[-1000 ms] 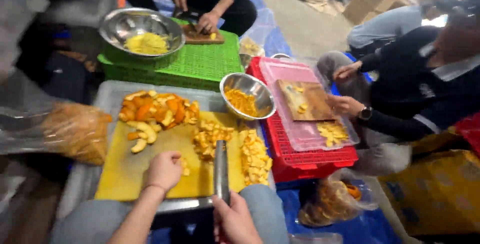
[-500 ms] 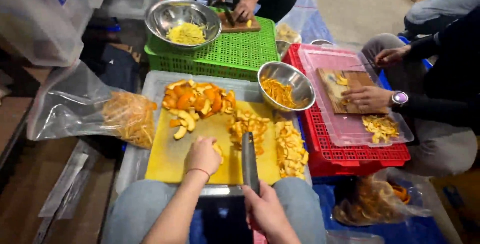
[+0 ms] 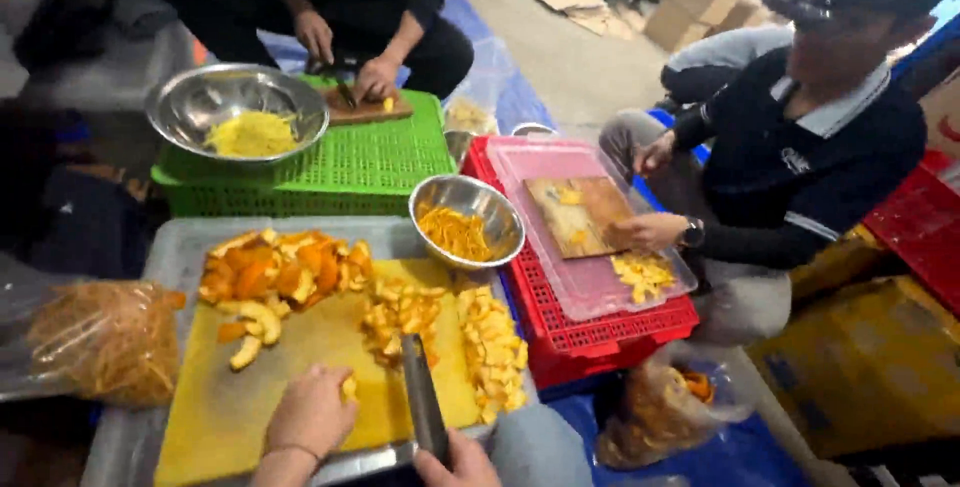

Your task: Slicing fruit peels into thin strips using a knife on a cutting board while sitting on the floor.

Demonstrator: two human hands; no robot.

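Head view shows a metal tray point(image 3: 180, 247) carrying a yellow cutting board point(image 3: 300, 367), strewn with orange peel pieces point(image 3: 290, 272) and chopped peel point(image 3: 490, 347). On the board's near edge the left hand point(image 3: 312, 412) rests with its fingers curled together over a small peel piece point(image 3: 348, 387). Just beside it, the right hand point(image 3: 455, 459) grips a knife point(image 3: 422, 409), fingers closed round the handle as far as the frame edge lets one judge, blade lying flat toward the chopped peel. Behind the board, a green crate point(image 3: 350, 162) bears a steel bowl point(image 3: 235, 107) of yellow shreds; a smaller bowl point(image 3: 466, 219) holds orange strips. A red crate point(image 3: 600, 317) stands to the right, a clear bag point(image 3: 95, 342) of peel to the left.
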